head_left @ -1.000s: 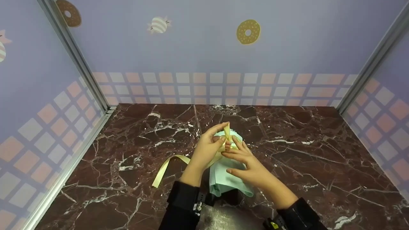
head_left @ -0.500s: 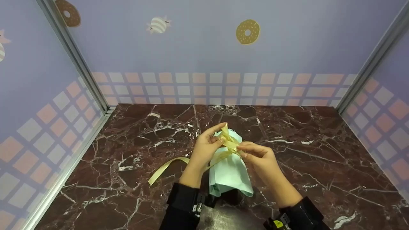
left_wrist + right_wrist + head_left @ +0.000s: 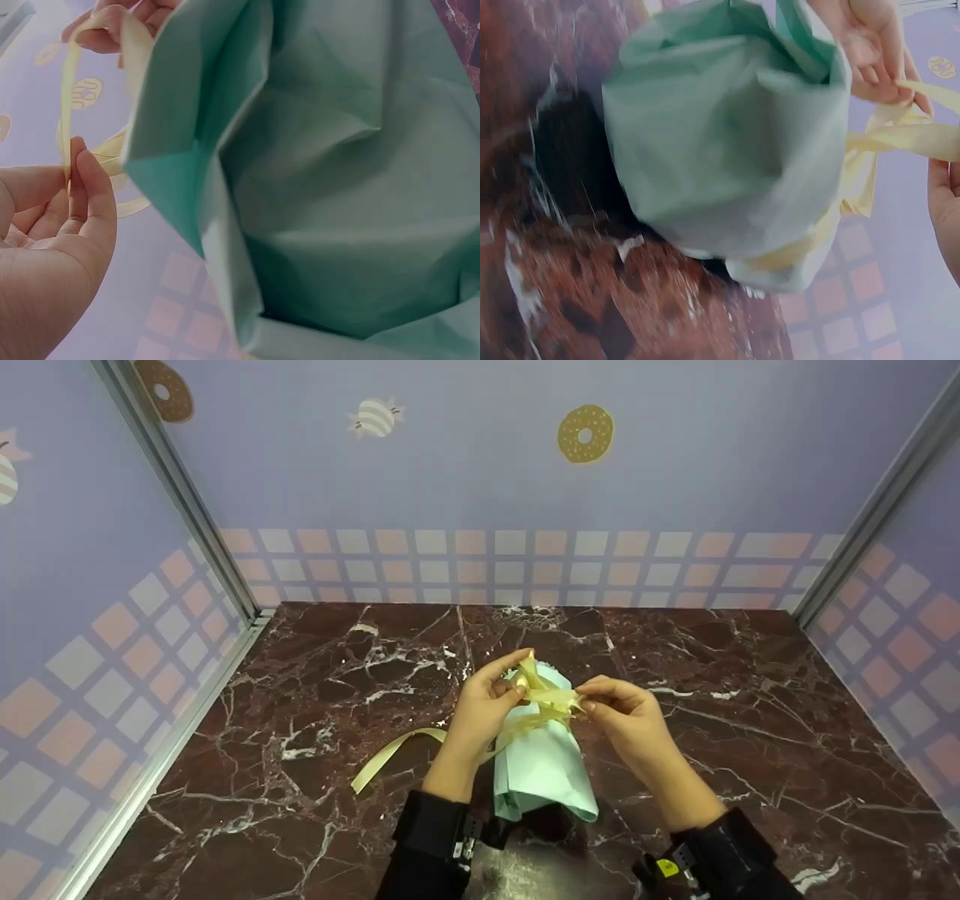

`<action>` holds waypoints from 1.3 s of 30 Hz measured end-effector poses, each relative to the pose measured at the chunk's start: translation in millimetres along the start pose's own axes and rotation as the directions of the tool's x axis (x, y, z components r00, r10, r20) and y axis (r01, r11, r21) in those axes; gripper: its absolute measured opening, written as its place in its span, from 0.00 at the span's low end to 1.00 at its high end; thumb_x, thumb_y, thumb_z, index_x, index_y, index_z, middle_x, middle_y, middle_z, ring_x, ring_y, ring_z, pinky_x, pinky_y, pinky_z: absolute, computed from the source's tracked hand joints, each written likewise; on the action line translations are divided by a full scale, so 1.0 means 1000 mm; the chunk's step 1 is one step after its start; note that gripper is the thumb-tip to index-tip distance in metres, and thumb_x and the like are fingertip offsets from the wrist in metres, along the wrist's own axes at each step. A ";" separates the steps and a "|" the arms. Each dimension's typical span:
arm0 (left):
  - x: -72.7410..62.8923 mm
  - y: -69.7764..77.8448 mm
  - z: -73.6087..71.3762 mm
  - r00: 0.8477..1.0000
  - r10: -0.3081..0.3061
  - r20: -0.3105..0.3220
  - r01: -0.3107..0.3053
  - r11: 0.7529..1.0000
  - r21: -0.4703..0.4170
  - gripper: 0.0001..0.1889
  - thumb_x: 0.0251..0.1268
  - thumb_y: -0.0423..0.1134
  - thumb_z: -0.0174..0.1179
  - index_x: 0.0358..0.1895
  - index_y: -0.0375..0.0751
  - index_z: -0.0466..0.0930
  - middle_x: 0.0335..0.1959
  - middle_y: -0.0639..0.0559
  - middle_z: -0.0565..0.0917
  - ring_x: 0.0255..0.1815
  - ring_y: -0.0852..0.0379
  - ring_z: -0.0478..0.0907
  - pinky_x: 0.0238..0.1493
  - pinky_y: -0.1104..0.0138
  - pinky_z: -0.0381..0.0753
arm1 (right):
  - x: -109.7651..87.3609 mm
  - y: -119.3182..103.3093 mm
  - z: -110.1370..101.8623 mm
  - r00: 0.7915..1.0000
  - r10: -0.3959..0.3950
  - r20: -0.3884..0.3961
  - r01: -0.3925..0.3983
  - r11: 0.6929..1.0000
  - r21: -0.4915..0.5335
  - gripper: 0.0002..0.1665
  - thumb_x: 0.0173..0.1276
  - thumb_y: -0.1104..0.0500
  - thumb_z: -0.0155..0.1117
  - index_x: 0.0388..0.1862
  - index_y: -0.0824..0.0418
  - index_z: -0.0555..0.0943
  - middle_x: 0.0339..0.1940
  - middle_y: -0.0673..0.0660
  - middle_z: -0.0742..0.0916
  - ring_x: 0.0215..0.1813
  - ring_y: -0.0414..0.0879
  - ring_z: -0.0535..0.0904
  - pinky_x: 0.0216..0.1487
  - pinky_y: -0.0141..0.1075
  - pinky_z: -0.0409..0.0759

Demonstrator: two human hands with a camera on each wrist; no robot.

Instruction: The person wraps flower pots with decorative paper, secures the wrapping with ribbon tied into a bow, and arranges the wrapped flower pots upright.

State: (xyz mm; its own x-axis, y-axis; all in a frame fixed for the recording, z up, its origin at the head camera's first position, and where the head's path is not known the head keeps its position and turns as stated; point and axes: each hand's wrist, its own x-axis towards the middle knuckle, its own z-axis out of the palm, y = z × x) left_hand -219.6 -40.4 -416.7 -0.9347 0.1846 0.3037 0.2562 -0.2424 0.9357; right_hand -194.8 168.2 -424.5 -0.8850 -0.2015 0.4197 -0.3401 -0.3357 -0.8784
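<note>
A pale mint-green paper package (image 3: 544,769) lies on the table with its folded end toward me. Around its upper part runs a yellow satin ribbon (image 3: 551,699), looped and crossed on top. My left hand (image 3: 484,705) pinches the ribbon at the package's left, its index finger extended up along a loop. To the right, my right hand (image 3: 630,724) pinches another part between thumb and fingertips, the stretch between the hands drawn out sideways. In the left wrist view the creased paper (image 3: 315,187) fills much of the picture, and the ribbon (image 3: 69,97) stands up from the left hand's fingertips.
The ribbon's long loose tail curves over the dark red marbled table (image 3: 300,825) to the left. Lilac walls (image 3: 480,457) with a checked band enclose the back and sides. A dark object (image 3: 577,165) sits beside the package in the right wrist view.
My right hand has shifted from over the package, fingers spread, to its right side and now pinches the ribbon, pulling it rightward. The left hand has stayed nearly still.
</note>
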 end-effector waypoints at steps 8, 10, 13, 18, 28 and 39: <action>-0.001 -0.002 0.002 1.000 -0.026 -0.005 0.026 1.000 -0.010 0.26 0.61 0.15 0.53 0.64 0.29 0.72 0.59 0.38 0.75 0.36 0.58 0.80 0.43 0.65 0.83 | 0.008 -0.012 -0.019 0.997 0.066 -0.031 -0.072 0.953 -0.295 0.09 0.63 0.75 0.62 0.43 0.78 0.80 0.39 0.56 0.85 0.29 0.41 0.75 0.26 0.26 0.75; -0.001 -0.002 0.002 1.000 -0.031 -0.007 0.031 1.000 -0.007 0.26 0.61 0.15 0.53 0.64 0.29 0.72 0.59 0.38 0.74 0.36 0.58 0.80 0.43 0.65 0.83 | 0.009 -0.015 -0.025 0.995 0.094 -0.022 -0.096 0.925 -0.369 0.09 0.63 0.73 0.64 0.43 0.76 0.82 0.39 0.58 0.85 0.28 0.41 0.76 0.25 0.27 0.76; 0.000 -0.003 0.001 1.000 -0.021 -0.007 0.021 1.000 0.000 0.26 0.61 0.14 0.53 0.64 0.28 0.72 0.62 0.38 0.73 0.36 0.59 0.80 0.43 0.66 0.83 | 0.010 -0.020 -0.033 0.992 0.123 -0.004 -0.111 0.887 -0.448 0.10 0.63 0.71 0.66 0.43 0.74 0.83 0.36 0.59 0.86 0.26 0.40 0.76 0.23 0.27 0.76; 0.000 -0.005 -0.002 1.000 -0.007 -0.008 0.007 1.000 -0.004 0.26 0.62 0.15 0.53 0.64 0.27 0.71 0.59 0.38 0.76 0.34 0.59 0.78 0.42 0.67 0.82 | 0.010 -0.026 -0.049 0.986 0.167 -0.011 -0.150 0.852 -0.502 0.12 0.62 0.72 0.67 0.44 0.74 0.82 0.35 0.60 0.86 0.27 0.40 0.77 0.26 0.28 0.77; -0.006 -0.011 -0.001 0.996 -0.067 -0.065 0.069 0.997 0.025 0.25 0.63 0.17 0.55 0.64 0.33 0.74 0.55 0.41 0.78 0.35 0.58 0.78 0.43 0.64 0.83 | 0.003 -0.015 -0.064 0.994 0.106 0.015 -0.060 0.669 -0.740 0.13 0.60 0.76 0.64 0.40 0.64 0.86 0.39 0.56 0.87 0.36 0.46 0.80 0.35 0.30 0.79; -0.010 -0.018 0.006 0.990 -0.099 -0.095 0.104 0.994 0.040 0.26 0.63 0.18 0.54 0.63 0.39 0.77 0.45 0.41 0.81 0.30 0.58 0.77 0.33 0.66 0.82 | 0.003 -0.004 -0.018 0.992 0.062 0.111 0.059 0.552 -0.832 0.11 0.61 0.68 0.69 0.42 0.59 0.87 0.39 0.47 0.85 0.38 0.44 0.77 0.39 0.38 0.78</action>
State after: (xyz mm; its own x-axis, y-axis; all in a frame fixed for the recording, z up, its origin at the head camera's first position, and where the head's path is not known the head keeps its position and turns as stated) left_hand -213.6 -32.3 -435.9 -0.9747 0.1164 0.1907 0.1676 -0.1834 0.9686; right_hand -201.9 185.8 -423.8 -0.8635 -0.3233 0.3872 -0.5043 0.5686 -0.6499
